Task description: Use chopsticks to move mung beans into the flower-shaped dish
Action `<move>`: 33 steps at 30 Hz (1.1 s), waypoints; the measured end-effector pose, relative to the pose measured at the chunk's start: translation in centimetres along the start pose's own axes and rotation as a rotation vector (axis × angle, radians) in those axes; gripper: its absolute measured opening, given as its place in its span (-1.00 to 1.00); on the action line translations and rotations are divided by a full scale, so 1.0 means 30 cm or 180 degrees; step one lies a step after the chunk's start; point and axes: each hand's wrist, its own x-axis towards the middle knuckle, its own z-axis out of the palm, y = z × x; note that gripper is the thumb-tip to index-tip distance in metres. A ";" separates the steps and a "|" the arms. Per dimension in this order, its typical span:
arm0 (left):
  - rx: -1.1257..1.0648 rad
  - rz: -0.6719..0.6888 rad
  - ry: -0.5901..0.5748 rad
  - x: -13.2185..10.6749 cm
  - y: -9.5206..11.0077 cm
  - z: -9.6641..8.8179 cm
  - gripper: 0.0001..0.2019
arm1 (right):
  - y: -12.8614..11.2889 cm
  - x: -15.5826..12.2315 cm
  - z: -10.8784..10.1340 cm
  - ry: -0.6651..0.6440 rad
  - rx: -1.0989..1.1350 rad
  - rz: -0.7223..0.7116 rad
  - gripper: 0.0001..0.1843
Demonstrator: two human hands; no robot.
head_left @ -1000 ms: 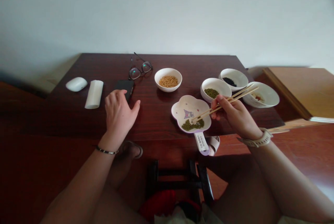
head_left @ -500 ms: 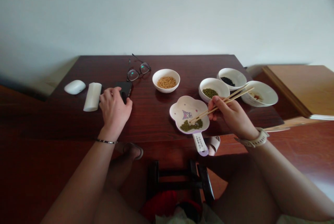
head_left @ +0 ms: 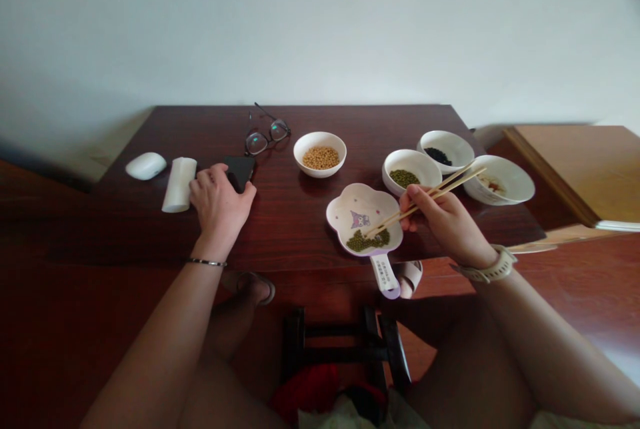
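In the head view, my right hand (head_left: 440, 219) holds a pair of wooden chopsticks (head_left: 450, 185). Their tips touch the green mung beans (head_left: 367, 241) in a flower-shaped, purple-edged dish (head_left: 345, 205) with a labelled handle. Just behind that hand is a white bowl (head_left: 387, 172) of more mung beans. On the left, my left hand (head_left: 220, 202) lies over the near part of a black phone (head_left: 240, 170), fingers apart and thumb by the phone's right edge. Whether it presses on the phone is hidden.
A bowl of soybeans (head_left: 320, 137) stands mid-table. Right are a bowl of black beans (head_left: 465, 142) and a larger bowl (head_left: 517, 179) with pale pieces. Eyeglasses (head_left: 267, 139), a white roll (head_left: 179, 185) and a white rounded object (head_left: 146, 166) lie left on the table (head_left: 280, 229).
My left hand's fingers have shifted slightly, leaving more of the phone's screen in sight. My right hand and the chopsticks have hardly moved.
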 end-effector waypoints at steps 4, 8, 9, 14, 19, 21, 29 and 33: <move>0.0081 -0.0071 0.0050 -0.004 0.023 -0.010 -0.46 | 0.001 0.003 0.002 -0.0005 0.0022 -0.0023 -0.51; -0.0148 0.0279 0.0277 -0.060 0.107 -0.061 -0.52 | 0.004 0.003 0.001 0.0005 0.0016 -0.0026 -0.51; -0.0353 0.0504 0.0315 -0.087 0.138 -0.078 -0.58 | 0.005 0.002 0.002 0.0012 0.0019 -0.0025 -0.51; -0.1854 0.1763 -0.0623 -0.278 0.292 -0.174 -0.81 | 0.005 0.000 0.004 0.0092 0.0042 0.0019 -0.50; -0.2712 0.1697 -0.3232 -0.393 0.356 -0.262 -0.51 | 0.005 0.003 0.005 0.0170 0.0061 0.0024 -0.50; -0.2742 0.1430 -0.4417 -0.409 0.358 -0.273 -0.47 | 0.006 0.005 0.005 0.0207 0.0120 0.0031 -0.51; -0.3235 0.0248 -0.5734 -0.541 0.382 -0.176 -0.41 | -0.001 0.007 0.003 0.0329 0.0525 0.0114 -0.55; -0.4133 -0.0367 -0.5406 -0.629 0.430 -0.130 -0.52 | -0.003 0.008 0.007 0.0360 0.0561 0.0110 -0.55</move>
